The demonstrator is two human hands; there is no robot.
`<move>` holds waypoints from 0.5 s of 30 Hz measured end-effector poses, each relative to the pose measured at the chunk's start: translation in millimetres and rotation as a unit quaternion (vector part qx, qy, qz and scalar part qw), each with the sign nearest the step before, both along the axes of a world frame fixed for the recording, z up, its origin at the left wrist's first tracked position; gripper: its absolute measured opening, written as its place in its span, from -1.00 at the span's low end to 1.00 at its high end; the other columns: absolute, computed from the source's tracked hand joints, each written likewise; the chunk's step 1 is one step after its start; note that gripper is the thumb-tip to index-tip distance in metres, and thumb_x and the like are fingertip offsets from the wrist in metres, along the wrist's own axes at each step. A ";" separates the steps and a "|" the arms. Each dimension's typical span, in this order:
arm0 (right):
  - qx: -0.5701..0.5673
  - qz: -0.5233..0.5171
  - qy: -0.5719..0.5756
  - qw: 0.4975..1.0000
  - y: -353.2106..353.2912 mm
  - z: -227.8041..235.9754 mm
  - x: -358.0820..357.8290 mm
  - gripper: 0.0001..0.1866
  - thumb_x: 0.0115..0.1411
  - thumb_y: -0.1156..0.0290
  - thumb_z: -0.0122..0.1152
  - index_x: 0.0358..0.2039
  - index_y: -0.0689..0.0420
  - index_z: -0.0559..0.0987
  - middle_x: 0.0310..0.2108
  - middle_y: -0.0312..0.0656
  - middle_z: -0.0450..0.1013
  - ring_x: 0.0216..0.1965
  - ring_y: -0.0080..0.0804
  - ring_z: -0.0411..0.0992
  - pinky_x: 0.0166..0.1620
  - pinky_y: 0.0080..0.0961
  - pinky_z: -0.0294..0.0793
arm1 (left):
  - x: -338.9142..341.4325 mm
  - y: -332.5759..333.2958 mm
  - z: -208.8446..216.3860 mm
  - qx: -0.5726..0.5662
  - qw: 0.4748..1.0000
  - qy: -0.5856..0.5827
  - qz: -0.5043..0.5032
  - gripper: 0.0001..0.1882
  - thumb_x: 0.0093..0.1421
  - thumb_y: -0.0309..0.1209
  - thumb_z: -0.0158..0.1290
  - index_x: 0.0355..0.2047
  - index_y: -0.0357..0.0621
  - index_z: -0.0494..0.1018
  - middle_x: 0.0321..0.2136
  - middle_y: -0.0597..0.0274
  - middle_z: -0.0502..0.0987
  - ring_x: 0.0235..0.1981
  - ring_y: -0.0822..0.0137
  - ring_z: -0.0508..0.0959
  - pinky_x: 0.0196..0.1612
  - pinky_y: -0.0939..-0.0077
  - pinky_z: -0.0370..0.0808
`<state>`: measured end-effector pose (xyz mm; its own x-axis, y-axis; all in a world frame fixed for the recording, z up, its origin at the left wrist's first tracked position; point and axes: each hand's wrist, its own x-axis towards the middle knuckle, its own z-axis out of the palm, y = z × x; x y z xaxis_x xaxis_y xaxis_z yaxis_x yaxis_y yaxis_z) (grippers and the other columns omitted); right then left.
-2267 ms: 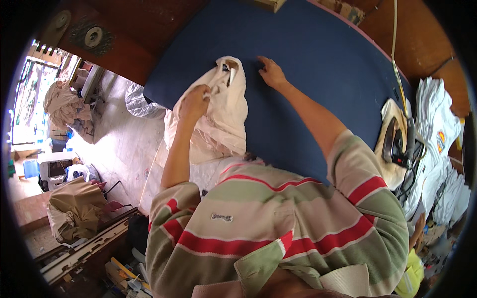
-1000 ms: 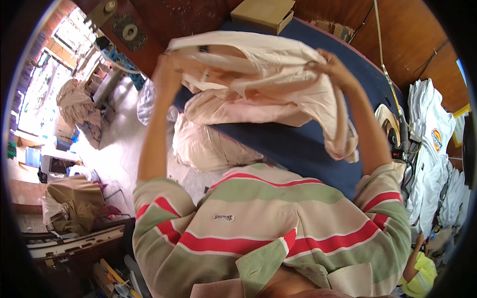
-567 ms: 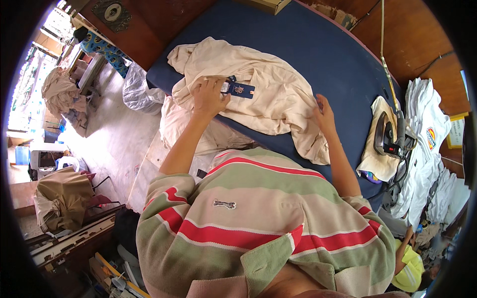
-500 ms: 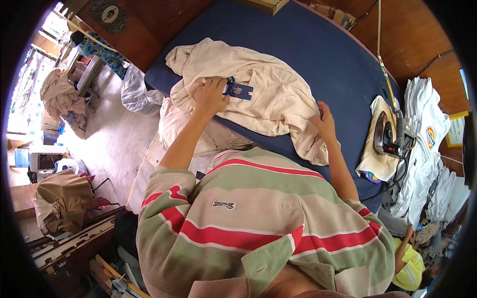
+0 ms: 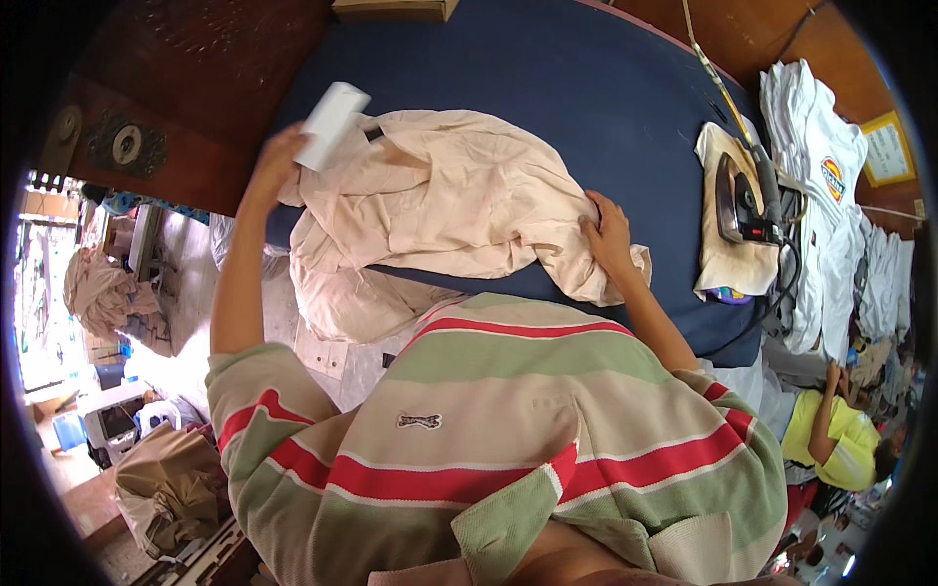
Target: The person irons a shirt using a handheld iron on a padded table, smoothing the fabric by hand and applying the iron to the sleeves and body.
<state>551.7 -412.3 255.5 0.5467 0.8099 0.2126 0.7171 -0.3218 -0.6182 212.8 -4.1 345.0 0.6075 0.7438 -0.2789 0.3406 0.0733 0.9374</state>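
Observation:
A rumpled beige garment [image 5: 469, 195] lies across the dark blue padded table in front of me, with a small dark label [image 5: 374, 133] near its far left edge. My left hand [image 5: 277, 164] is raised at the garment's left end. Its fingers are closed at the edge of a white card-like piece [image 5: 334, 125], which stands tilted above the cloth. Whether those fingers also pinch cloth is hidden. My right hand [image 5: 611, 237] rests on the garment's right end, fingers curved over the cloth and the thumb apart.
An iron [image 5: 738, 200] stands on a beige cloth pad [image 5: 713, 264] at the right, its cord trailing down. White shirts [image 5: 816, 195] hang beyond it. A cardboard box [image 5: 396, 10] sits at the far edge. A person in yellow [image 5: 840, 439] is at the lower right.
My left hand has moved left and up from the middle of the garment. The dark blue hang tag no longer shows; the white piece does. My right hand has settled onto the cloth.

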 end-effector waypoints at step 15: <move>-0.031 -0.147 0.270 0.951 -65.5 18.9 41.1 -0.79 0.02 0.35 0.19 -0.38 0.19 0.45 -0.52 -0.26 0.37 -0.48 -0.52 0.35 -0.41 -0.54 0.37 | 160.1 -125.3 -73.0 -0.237 0.957 -0.110 0.127 -0.46 0.02 -0.28 0.17 0.00 -0.25 0.34 -0.10 0.12 0.46 -0.04 0.25 0.43 0.04 0.36 0.37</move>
